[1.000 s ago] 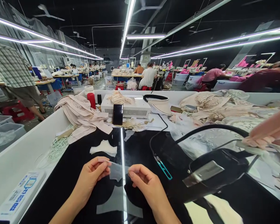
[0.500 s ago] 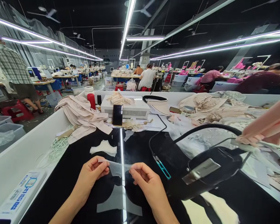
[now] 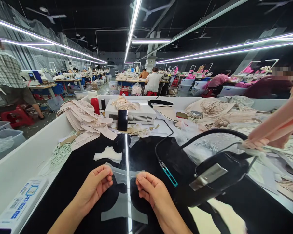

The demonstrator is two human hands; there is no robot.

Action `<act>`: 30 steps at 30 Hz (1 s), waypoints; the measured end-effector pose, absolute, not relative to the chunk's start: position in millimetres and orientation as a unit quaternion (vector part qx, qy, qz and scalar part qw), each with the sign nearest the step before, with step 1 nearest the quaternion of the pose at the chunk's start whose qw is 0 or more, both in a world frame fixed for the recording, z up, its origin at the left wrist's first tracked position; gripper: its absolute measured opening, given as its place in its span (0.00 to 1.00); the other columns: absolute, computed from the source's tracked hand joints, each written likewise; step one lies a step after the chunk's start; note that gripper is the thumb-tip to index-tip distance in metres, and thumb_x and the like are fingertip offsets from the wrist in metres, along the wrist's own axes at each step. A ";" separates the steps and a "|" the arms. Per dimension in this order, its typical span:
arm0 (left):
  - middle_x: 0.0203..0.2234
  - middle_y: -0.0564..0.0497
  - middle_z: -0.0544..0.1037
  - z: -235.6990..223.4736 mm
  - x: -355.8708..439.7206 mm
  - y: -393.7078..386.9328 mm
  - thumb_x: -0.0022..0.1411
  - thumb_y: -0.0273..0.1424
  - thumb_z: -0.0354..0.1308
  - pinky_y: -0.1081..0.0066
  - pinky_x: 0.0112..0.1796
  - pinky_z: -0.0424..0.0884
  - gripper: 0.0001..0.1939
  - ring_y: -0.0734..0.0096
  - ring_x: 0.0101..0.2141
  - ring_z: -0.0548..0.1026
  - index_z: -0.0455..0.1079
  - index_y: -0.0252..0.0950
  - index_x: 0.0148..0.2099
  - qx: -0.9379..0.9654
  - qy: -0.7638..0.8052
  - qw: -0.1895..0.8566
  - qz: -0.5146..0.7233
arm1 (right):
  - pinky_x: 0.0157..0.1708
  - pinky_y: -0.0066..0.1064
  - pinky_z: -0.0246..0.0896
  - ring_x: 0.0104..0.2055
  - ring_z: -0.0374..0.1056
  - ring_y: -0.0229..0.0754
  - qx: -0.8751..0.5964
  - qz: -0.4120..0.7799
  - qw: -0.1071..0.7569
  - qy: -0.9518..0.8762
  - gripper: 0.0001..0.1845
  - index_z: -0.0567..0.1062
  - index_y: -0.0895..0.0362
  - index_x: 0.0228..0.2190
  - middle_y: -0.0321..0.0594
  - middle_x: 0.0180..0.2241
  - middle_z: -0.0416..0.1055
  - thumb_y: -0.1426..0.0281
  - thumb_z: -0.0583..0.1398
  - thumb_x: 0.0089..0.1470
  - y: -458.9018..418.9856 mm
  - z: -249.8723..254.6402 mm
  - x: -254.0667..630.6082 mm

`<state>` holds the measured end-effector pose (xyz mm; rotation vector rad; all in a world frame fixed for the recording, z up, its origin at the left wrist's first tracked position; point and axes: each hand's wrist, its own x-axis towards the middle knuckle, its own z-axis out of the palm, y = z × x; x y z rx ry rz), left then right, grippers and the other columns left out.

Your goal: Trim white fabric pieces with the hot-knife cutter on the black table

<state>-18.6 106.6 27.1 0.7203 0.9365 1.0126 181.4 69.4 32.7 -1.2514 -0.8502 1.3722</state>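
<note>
My left hand [image 3: 95,183] is closed in a pinch on the left end of a thin, see-through fabric piece [image 3: 120,177]. The other end is pinched between thumb and fingers of my right hand [image 3: 152,188]. Stretched between them, the piece sags a little above the black tabletop [image 3: 80,169]. Nearer to me, a second translucent piece [image 3: 123,211] with curved cut-outs lies flat on the black surface. Beyond my left hand rest cream cut pieces [image 3: 108,154]. Teal thread snips [image 3: 169,175] lie to the right of my right hand.
A black iron-like device [image 3: 217,178] with a thick cable stands at the right, near cream pieces [image 3: 205,219]. Behind are a phone [image 3: 122,120], a white vented box [image 3: 141,113] and fabric heaps [image 3: 83,120]. A white box [image 3: 19,208] lies left. Co-workers sit farther off.
My fingers have turned slightly on the see-through piece, and its upper edge now shows as a sagging band. My left hand's lower fingers have uncurled a little.
</note>
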 end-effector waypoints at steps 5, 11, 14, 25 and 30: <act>0.25 0.55 0.71 28.7 -20.1 107.5 0.46 0.39 0.76 0.79 0.34 0.74 0.18 0.79 0.27 0.71 0.73 0.33 0.29 0.328 0.416 0.709 0.465 | 0.26 0.25 0.58 0.26 0.60 0.35 -0.516 0.579 0.523 -0.353 0.21 0.76 0.58 0.24 0.37 0.25 0.69 0.53 0.71 0.40 65.9 33.8 180.3; 0.26 0.55 0.71 32.1 -22.0 106.1 0.46 0.39 0.76 0.79 0.35 0.74 0.18 0.79 0.28 0.70 0.73 0.34 0.30 0.353 0.419 0.691 0.471 | 0.29 0.27 0.59 0.27 0.61 0.36 -0.516 0.558 0.529 -0.378 0.15 0.78 0.58 0.26 0.37 0.27 0.72 0.58 0.70 0.44 61.7 37.1 180.2; 0.26 0.55 0.72 33.3 -21.4 105.2 0.46 0.39 0.76 0.79 0.35 0.73 0.18 0.79 0.28 0.71 0.73 0.34 0.31 0.370 0.426 0.675 0.476 | 0.30 0.27 0.60 0.28 0.63 0.37 -0.526 0.525 0.534 -0.403 0.14 0.78 0.57 0.26 0.37 0.27 0.73 0.59 0.69 0.45 61.5 37.8 180.4; 0.26 0.55 0.73 27.5 -22.8 105.3 0.49 0.42 0.74 0.78 0.37 0.74 0.18 0.78 0.29 0.73 0.73 0.34 0.31 0.400 0.434 0.637 0.495 | 0.29 0.26 0.57 0.28 0.61 0.37 -0.557 0.439 0.552 -0.438 0.16 0.76 0.57 0.26 0.35 0.26 0.69 0.57 0.67 0.47 59.8 30.4 178.3; 0.27 0.53 0.76 36.5 -19.1 100.7 0.55 0.41 0.70 0.78 0.34 0.74 0.16 0.78 0.28 0.74 0.72 0.34 0.34 0.425 0.410 0.641 0.491 | 0.27 0.26 0.57 0.26 0.62 0.37 -0.559 0.430 0.512 -0.490 0.15 0.74 0.56 0.26 0.34 0.24 0.67 0.56 0.63 0.51 54.6 23.9 179.5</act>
